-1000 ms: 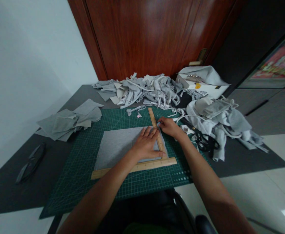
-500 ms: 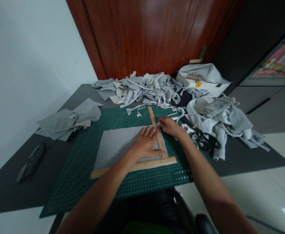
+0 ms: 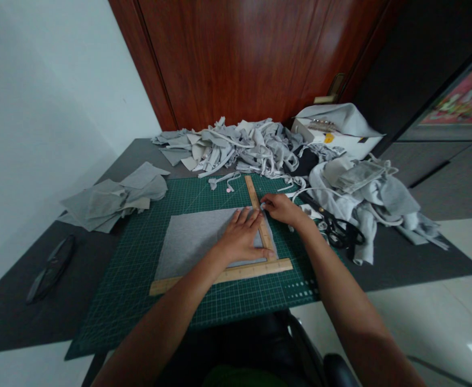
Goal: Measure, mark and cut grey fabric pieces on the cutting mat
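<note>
Grey fabric (image 3: 198, 239) lies flat on the green cutting mat (image 3: 139, 279) under the left hand (image 3: 240, 239), whose spread fingers press it and the wooden L-square (image 3: 260, 220). Just right, the right hand (image 3: 282, 208) pinches something small against the ruler's edge; black scissors (image 3: 341, 232) lie further right.

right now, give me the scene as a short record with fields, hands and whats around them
left hand: left hand lies flat, pressing the wooden square ruler onto the grey fabric piece
right hand: right hand at the ruler's right edge, fingers pinched on something small; what it is cannot be told
surface: green cutting mat on a dark table
behind the mat: pile of grey fabric scraps
right of the mat: black scissors beside bundled grey cloth
left of the mat: stacked grey fabric pieces, a dark tool
</note>
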The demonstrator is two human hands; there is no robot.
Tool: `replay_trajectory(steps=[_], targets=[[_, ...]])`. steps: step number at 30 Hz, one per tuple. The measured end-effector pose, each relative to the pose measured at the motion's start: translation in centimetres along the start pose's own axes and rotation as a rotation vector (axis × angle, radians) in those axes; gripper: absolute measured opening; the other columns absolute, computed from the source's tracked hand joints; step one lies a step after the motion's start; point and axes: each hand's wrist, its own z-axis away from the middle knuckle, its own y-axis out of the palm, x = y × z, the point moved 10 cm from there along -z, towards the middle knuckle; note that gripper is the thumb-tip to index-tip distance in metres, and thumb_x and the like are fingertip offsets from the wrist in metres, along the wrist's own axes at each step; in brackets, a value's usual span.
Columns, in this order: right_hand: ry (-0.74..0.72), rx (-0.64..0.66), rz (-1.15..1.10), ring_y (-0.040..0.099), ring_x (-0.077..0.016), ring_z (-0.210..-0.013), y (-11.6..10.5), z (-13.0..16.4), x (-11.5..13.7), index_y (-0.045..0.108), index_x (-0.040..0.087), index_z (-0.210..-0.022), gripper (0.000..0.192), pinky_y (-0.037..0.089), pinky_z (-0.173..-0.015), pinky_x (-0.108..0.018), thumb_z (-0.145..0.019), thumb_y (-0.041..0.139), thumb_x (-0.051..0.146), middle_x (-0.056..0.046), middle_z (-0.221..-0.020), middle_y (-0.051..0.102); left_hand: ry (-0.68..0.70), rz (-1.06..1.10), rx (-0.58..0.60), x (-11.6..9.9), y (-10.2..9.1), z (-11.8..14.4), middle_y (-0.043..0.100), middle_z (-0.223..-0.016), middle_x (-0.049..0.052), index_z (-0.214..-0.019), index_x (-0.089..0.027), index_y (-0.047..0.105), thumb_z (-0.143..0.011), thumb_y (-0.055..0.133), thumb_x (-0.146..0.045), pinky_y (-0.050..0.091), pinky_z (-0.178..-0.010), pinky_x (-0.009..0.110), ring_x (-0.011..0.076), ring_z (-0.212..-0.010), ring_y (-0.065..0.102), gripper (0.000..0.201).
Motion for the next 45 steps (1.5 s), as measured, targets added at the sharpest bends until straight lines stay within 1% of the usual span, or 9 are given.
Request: replay_trajectory(steps=[4, 13, 19, 26, 30, 35, 39, 42, 45], targets=[[-0.007, 0.000, -0.002, 0.074, -0.0238, -0.085, 0.0, 0.0, 0.1, 0.077, 0.019, -0.103, 0.019, 0.051, -0.080, -0.030, -0.092, 0.065, 0.010, -0.009, -0.092, 0.082, -0.001, 0.000, 0.000, 0.0, -0.1, 0.0, 0.026, -0.175, 0.018, -0.169, -0.011, 0.023, -0.089, 0.043, -0.089, 0.005, -0.132, 0.053, 0.0403, -0.164, 0.014, 0.113], [0.005, -0.018, -0.006, 0.074, -0.0248, -0.087, 0.4, -0.2, -0.4, 0.076, 0.017, -0.105, 0.019, 0.051, -0.079, -0.031, -0.093, 0.063, 0.011, -0.011, -0.094, 0.081, -0.013, 0.009, 0.017, 0.0, -0.1, 0.0, 0.025, -0.175, 0.017, -0.168, -0.007, 0.026, -0.089, 0.044, -0.089, 0.005, -0.133, 0.052, 0.0403, -0.164, 0.013, 0.115], [0.015, 0.025, -0.007, 0.071, -0.0233, -0.084, 0.3, -0.2, -0.3, 0.077, 0.018, -0.101, 0.019, 0.050, -0.078, -0.030, -0.089, 0.065, 0.009, -0.009, -0.092, 0.081, -0.015, 0.004, 0.026, 0.0, -0.1, 0.0, 0.024, -0.176, 0.018, -0.168, -0.006, 0.026, -0.089, 0.044, -0.090, 0.005, -0.133, 0.051, 0.0407, -0.164, 0.012, 0.116], [0.067, 0.141, -0.030, 0.069, -0.0203, -0.078, 0.3, 0.6, 0.3, 0.078, 0.018, -0.096, 0.017, 0.048, -0.073, -0.028, -0.089, 0.066, 0.008, -0.007, -0.086, 0.078, -0.012, -0.001, 0.021, -0.1, -0.1, 0.0, 0.023, -0.176, 0.018, -0.168, -0.008, 0.024, -0.089, 0.045, -0.089, 0.005, -0.133, 0.052, 0.0396, -0.164, 0.011, 0.115], [0.114, 0.233, -0.052, 0.066, -0.0174, -0.072, 0.5, 1.4, 0.7, 0.078, 0.016, -0.102, 0.019, 0.047, -0.068, -0.025, -0.089, 0.066, 0.008, -0.004, -0.081, 0.075, -0.007, -0.004, 0.040, -0.2, -0.2, 0.0, 0.022, -0.176, 0.018, -0.168, -0.008, 0.025, -0.089, 0.046, -0.089, 0.003, -0.133, 0.052, 0.0398, -0.165, 0.009, 0.115], [0.162, 0.356, -0.092, 0.061, -0.0152, -0.059, 0.5, 2.7, 1.5, 0.076, 0.014, -0.107, 0.021, 0.045, -0.061, -0.024, -0.089, 0.065, 0.011, 0.002, -0.064, 0.067, -0.004, 0.010, 0.046, -0.2, -0.3, 0.1, 0.019, -0.177, 0.018, -0.168, -0.007, 0.023, -0.089, 0.046, -0.090, 0.002, -0.133, 0.052, 0.0403, -0.165, 0.009, 0.117], [0.183, 0.425, -0.141, 0.062, -0.0145, -0.054, 0.5, 3.4, 1.9, 0.074, 0.015, -0.104, 0.018, 0.043, -0.054, -0.022, -0.088, 0.065, 0.012, 0.003, -0.060, 0.065, -0.005, 0.015, 0.037, -0.1, -0.1, 0.0, 0.021, -0.176, 0.017, -0.169, -0.009, 0.023, -0.088, 0.046, -0.090, 0.003, -0.133, 0.051, 0.0397, -0.165, 0.009, 0.116], [0.189, 0.397, -0.163, 0.063, -0.0152, -0.053, 0.5, 3.1, 1.5, 0.074, 0.015, -0.102, 0.018, 0.044, -0.052, -0.022, -0.089, 0.062, 0.012, 0.003, -0.060, 0.066, 0.002, 0.012, 0.022, -0.1, -0.1, 0.0, 0.021, -0.176, 0.017, -0.169, -0.009, 0.023, -0.089, 0.044, -0.090, 0.003, -0.133, 0.051, 0.0397, -0.165, 0.009, 0.116], [0.183, 0.257, -0.140, 0.065, -0.0158, -0.060, 0.0, 2.0, 0.5, 0.073, 0.013, -0.109, 0.021, 0.047, -0.060, -0.024, -0.093, 0.059, 0.012, -0.001, -0.071, 0.072, -0.001, 0.007, 0.020, -0.2, -0.2, -0.1, 0.023, -0.176, 0.018, -0.168, -0.009, 0.023, -0.089, 0.043, -0.091, 0.004, -0.133, 0.052, 0.0400, -0.164, 0.011, 0.116]])
